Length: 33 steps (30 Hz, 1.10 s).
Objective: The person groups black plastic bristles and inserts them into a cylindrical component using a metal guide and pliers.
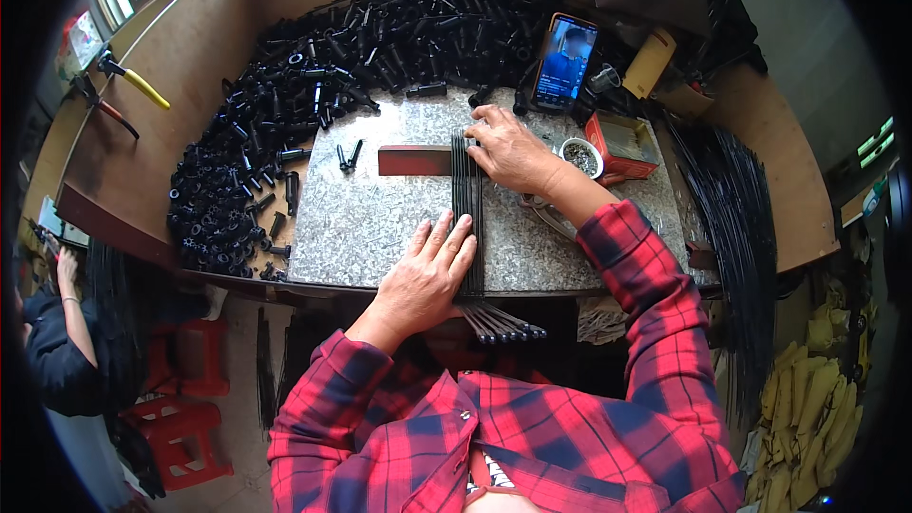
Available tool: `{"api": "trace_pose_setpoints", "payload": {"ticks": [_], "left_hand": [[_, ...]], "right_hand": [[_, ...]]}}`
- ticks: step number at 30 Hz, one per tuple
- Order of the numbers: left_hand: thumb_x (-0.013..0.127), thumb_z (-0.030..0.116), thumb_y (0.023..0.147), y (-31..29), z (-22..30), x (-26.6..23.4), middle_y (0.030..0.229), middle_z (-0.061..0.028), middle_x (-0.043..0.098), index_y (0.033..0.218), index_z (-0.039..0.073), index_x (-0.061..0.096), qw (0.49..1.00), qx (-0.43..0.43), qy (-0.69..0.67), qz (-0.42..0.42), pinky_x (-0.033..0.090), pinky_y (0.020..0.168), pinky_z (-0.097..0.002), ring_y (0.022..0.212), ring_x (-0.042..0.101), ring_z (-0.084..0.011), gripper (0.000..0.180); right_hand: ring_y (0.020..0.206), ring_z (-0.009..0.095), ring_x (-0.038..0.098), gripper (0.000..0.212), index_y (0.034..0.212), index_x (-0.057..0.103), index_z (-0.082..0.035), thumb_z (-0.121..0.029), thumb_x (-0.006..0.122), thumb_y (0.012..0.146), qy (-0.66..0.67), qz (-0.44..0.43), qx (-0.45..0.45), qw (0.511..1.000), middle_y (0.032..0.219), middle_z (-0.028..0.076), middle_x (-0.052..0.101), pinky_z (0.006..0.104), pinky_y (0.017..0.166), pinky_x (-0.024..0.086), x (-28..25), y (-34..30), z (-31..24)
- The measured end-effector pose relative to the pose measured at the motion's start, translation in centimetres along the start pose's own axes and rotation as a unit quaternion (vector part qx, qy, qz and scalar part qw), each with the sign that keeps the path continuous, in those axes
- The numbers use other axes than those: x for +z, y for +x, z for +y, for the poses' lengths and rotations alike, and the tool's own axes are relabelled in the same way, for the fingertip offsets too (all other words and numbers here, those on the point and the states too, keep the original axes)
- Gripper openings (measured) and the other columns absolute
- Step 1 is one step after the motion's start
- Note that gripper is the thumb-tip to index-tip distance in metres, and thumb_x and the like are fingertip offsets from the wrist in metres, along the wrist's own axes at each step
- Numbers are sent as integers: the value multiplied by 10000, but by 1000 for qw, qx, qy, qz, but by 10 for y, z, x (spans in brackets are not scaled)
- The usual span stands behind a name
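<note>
A bundle of thin black rods [463, 192] lies side by side on a grey speckled board [366, 218], the lower ends, which look rounded, fanning out past its front edge. My left hand [429, 266] rests flat on the lower part of the bundle, fingers stretched out. At the far ends, my right hand [518, 154] has its fingers bent around the rods; the fingertips are partly hidden. Touching the bundle from the left is a dark red bar [414, 161]. Two small black bolt-like pieces [351, 154] lie farther left on the board.
A large heap of black cylindrical parts [380, 43] fills the back and left. A lit phone [567, 62], a small white cup [580, 158] and a red box [619, 150] stand right. More black rods [736, 228] hang over the right edge. Pliers [133, 81] hang left; another person [66, 332] sits beyond.
</note>
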<state>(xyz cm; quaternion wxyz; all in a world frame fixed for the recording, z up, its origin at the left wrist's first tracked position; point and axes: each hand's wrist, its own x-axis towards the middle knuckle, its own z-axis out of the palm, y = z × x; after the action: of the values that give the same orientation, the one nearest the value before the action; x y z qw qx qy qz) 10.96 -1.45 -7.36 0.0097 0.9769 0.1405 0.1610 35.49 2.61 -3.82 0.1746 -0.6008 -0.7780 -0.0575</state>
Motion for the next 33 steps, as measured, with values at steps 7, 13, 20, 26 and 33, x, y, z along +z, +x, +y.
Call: {"api": "trace_pose_setpoints", "payload": {"ticks": [7, 13, 20, 26, 33], "left_hand": [[449, 93, 858, -1, -3, 6, 1426, -178, 400, 1318, -18, 423, 999, -9, -25, 23, 288, 1093, -476, 1339, 353, -364, 473], [607, 257, 776, 1, -3, 7, 1442, -214, 357, 1351, -24, 392, 1000, 22, 12, 4, 273, 1095, -493, 1352, 315, -392, 675], [719, 272, 685, 1, -1, 3, 1461, -215, 317, 1415, 111, 368, 999, 13, -15, -29, 261, 1099, -508, 1352, 293, -417, 826], [514, 110, 809, 6, 6, -12, 1457, -216, 325, 1429, 148, 359, 998, 7, -17, -52, 250, 1102, -512, 1356, 291, -416, 641], [618, 479, 767, 5, 6, -11, 1461, -226, 307, 1424, 149, 366, 998, 8, -13, -54, 245, 1101, -513, 1359, 270, -423, 777]], "right_hand": [[1056, 274, 551, 232, 1027, 588, 6, -143, 628, 855, -18, 167, -69, 983, 1152, 159, 544, 364, 898, 452, -22, -5, -8], [490, 16, 421, 304, 1202, 431, -19, -136, 543, 946, 613, 118, 209, 752, 838, 69, 642, 174, 438, 349, -53, -42, -51], [648, 79, 527, 202, 908, 627, -9, -177, 529, 961, 571, -109, 138, 802, 724, 52, 579, 268, 580, 434, -24, -107, -100], [545, 101, 560, 261, 938, 525, -56, -254, 376, 1020, 672, 124, 61, 728, 988, 227, 656, 220, 479, 462, -73, -107, -90], [510, 75, 475, 354, 1048, 503, -69, -378, 332, 1018, 669, 301, 57, 677, 733, 112, 586, 187, 450, 393, -125, -112, -64]]}}
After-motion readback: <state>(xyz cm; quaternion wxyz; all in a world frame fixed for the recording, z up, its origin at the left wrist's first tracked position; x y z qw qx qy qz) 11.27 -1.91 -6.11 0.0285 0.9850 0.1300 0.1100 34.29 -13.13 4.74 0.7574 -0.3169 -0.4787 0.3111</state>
